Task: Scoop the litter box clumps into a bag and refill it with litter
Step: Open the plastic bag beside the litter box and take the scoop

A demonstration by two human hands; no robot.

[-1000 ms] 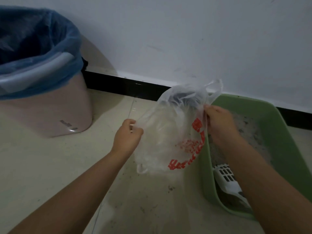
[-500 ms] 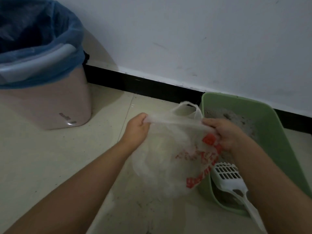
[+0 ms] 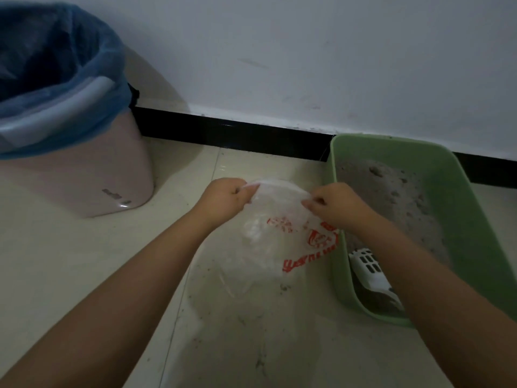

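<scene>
A thin clear plastic bag [image 3: 268,247] with red print hangs low over the tiled floor, just left of the green litter box [image 3: 472,219]. My left hand [image 3: 223,198] pinches the bag's top edge on the left and my right hand [image 3: 333,204] pinches it on the right, both fists closed on the plastic. Grey litter [image 3: 391,191] is heaped in the far half of the box. A white slotted scoop [image 3: 369,271] lies in the near end, partly hidden by my right forearm.
A pink waste bin [image 3: 84,175] lined with a blue bag stands at the left against the white wall. A black skirting strip [image 3: 229,133] runs along the wall's base. Litter crumbs are scattered on the floor tiles [image 3: 251,331] in front of me.
The bag has come down from in front of me to near the floor beside the box. Both hands have shifted to pinch its top edge and moved lower.
</scene>
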